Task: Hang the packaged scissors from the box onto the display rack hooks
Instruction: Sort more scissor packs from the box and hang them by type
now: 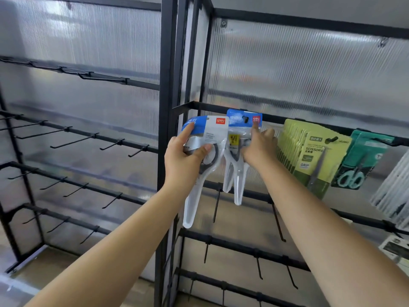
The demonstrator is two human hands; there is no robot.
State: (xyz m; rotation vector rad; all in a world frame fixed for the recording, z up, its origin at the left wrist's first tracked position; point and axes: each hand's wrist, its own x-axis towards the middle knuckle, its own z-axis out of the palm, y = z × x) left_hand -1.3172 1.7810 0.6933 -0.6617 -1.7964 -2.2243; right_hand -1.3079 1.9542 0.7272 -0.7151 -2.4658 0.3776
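Note:
A packaged pair of scissors [205, 138] with a blue and white header card is held up in front of the rack by my left hand [183, 160], thumb on its front and index finger on the card. A second blue-carded scissors pack [238, 151] hangs on a hook of the display rack [221, 106]. My right hand [260, 149] holds this hanging pack, its index finger pointing up onto the card. The box is not in view.
Right of the blue packs hang a thick row of green scissors packs [314, 156] and teal packs [363, 160]. Empty black hooks [276, 222] stick out below. The left rack section [88, 138] carries several bare hooks. More packaged goods sit at the far right edge.

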